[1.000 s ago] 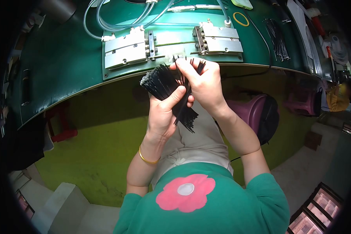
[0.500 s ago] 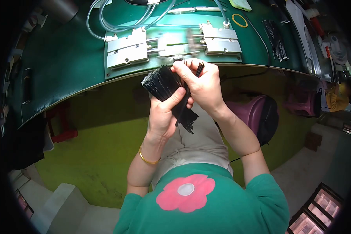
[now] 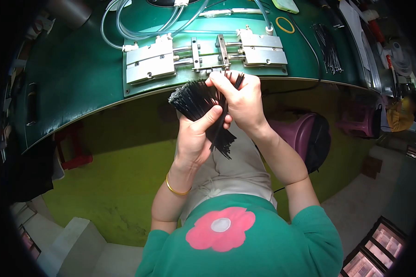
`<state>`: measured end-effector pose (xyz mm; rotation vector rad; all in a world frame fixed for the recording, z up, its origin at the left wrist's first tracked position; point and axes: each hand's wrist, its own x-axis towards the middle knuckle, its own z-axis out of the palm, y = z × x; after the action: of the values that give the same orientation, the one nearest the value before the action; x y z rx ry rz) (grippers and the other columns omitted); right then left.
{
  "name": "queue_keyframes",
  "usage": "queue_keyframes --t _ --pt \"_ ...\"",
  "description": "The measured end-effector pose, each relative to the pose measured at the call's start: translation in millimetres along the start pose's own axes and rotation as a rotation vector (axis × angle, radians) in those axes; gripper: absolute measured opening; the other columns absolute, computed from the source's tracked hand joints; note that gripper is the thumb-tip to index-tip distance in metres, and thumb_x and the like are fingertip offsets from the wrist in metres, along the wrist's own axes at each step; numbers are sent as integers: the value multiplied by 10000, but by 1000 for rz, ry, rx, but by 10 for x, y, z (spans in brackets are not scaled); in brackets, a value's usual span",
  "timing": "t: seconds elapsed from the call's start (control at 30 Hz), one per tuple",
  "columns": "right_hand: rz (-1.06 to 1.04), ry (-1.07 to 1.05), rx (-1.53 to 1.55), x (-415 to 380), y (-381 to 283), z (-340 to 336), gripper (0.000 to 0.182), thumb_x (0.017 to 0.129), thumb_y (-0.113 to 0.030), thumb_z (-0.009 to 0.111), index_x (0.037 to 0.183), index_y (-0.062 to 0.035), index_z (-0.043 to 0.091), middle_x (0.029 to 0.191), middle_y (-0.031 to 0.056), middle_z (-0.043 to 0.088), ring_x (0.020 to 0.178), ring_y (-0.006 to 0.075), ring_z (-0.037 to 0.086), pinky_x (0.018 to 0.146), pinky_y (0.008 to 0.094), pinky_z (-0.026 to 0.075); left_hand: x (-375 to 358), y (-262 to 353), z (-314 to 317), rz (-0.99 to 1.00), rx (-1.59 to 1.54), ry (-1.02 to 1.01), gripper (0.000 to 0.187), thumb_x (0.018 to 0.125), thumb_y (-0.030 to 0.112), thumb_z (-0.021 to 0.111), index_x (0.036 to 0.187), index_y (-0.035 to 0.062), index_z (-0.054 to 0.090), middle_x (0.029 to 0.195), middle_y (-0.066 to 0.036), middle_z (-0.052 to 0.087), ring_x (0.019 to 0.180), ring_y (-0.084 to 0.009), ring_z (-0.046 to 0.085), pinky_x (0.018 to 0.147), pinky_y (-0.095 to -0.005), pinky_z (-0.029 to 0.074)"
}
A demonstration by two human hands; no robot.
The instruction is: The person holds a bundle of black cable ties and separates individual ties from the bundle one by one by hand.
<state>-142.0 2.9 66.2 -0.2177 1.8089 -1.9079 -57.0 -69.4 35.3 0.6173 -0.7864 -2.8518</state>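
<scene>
Nearest: green shirt (image 3: 272,235) with flat pink flower patch (image 3: 201,233); pale trousers (image 3: 231,168), soft fabric, drawstring tied. Left hand (image 3: 194,136), smooth gold bangle (image 3: 173,188) on its wrist, is clamped around a bundle of thin black strands (image 3: 189,98). Bundle lies aslant in front of the bench edge: upper ends glinting, lower ends uneven. Right hand (image 3: 242,99) close beside it, thumb and forefinger pinched together, a few strands between the fingers; contact with the bars beyond cannot be told.

Room to move: open over the olive floor (image 3: 101,194), left of the left forearm; narrower at right, where a purple stool (image 3: 289,129) stands near the right forearm.

Beyond: green bench (image 3: 92,83), smooth, front edge curving in view. On it, a base plate (image 3: 133,88) carries two ribbed silver metal blocks (image 3: 150,60); their upright bars (image 3: 223,51) face across a gap.

Farther: glossy looped tubing (image 3: 120,27), yellow ring (image 3: 277,21), second black bundle (image 3: 328,51) at right.
</scene>
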Motion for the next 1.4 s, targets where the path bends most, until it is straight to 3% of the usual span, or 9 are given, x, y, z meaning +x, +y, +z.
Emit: queue_keyframes --t 0.37,0.77,1.4 --pt "-89 -50 -8 -56 9 21 221 839 -171 550 735 19 596 540 29 552 331 44 434 272 182 327 -11 25 -21 27 35 -25 112 818 58 565 902 -9 531 761 -75 571 614 -162 575 552 -257 484" --pt "5 38 -27 -47 -41 34 211 835 -156 542 751 25 610 534 29 552 329 47 430 276 183 317 -6 15 21 17 -8 19 90 811 43 570 882 -1 533 759 -71 568 615 -158 579 555 -262 490" --pt "-66 -8 -57 -55 -34 28 221 832 -172 553 740 20 613 528 20 538 332 39 418 272 179 303 6 9 -17 -9 12 -13 101 805 31 574 881 10 509 737 -61 562 600 -163 577 563 -271 494"
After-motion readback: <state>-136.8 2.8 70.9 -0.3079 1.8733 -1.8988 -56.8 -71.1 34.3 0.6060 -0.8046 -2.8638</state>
